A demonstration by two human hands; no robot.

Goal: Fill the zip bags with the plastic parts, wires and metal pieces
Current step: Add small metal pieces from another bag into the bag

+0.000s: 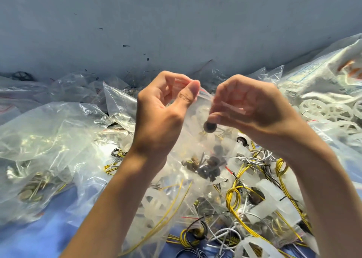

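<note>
A small clear zip bag [197,140] hangs in the air between my hands, with dark metal pieces [207,165] gathered at its bottom. My left hand [162,110] pinches the bag's top edge between thumb and fingers. My right hand [248,106] pinches the other side of the bag's mouth and also holds a small dark round piece [210,127] at its fingertips, just at the bag's opening. Below lie yellow, white and black wires [244,181] and translucent plastic parts [270,201].
Filled and empty clear bags [49,140] are piled at the left on a blue cloth [39,238]. White plastic wheels [321,108] lie at the right beside a large sack [323,73]. A grey wall [176,22] stands behind.
</note>
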